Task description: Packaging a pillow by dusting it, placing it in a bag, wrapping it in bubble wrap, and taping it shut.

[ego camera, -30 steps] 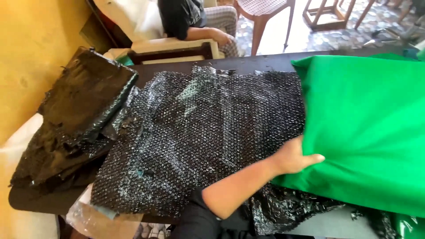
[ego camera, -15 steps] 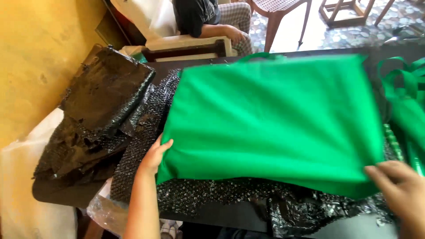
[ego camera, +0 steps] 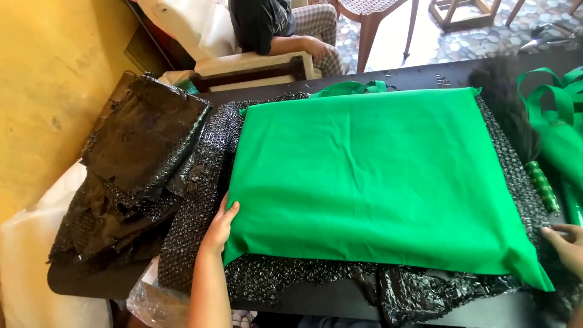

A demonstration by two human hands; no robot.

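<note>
Closest to the camera, the left hand (ego camera: 220, 228) lies flat with fingers spread on the near-left edge of the green fabric bag (ego camera: 376, 176), pressing rather than gripping, nothing clenched in it. The right hand (ego camera: 565, 243) peeks in at the right edge of the view, fingers loosely open and resting on the black bubble wrap (ego camera: 200, 200) just past the bag's near-right corner, holding nothing.

The bag sits flat and pretty square on top of the bubble wrap sheet, which sticks out all around it on the dark table (ego camera: 340, 297). Looks to me like the laying-out step: bag placed and being smoothed on the wrap. I'd guess the next move needs the wrap's loose margins grabbed and folded over the bag, so both hands would have to shift from the fabric to the wrap edges.

Left of that, a stack of more black wrap sheets (ego camera: 139, 152). Right side, a bundle of green straps (ego camera: 555, 115). Further back, a seated person's arm (ego camera: 291, 45) on a bench.
</note>
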